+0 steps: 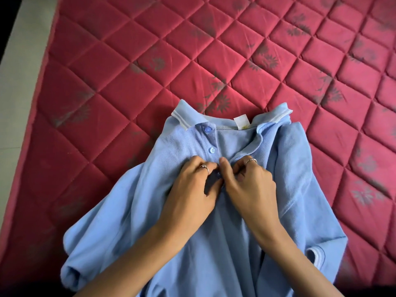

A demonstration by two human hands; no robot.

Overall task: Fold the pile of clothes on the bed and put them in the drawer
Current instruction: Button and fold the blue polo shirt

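Note:
A light blue polo shirt lies front side up on the red quilted mattress, collar pointing away from me. Its collar has white stripes and its placket is open at the top, with two blue buttons showing. My left hand pinches the left edge of the placket at the lowest button. My right hand pinches the right edge of the placket just opposite, thumb against the fabric. Both hands meet at the shirt's chest. Each hand wears a ring.
The mattress spreads wide beyond the shirt on all far sides. Its left edge runs along a pale strip at the far left. A white label sits inside the collar. No drawer or other clothes are in view.

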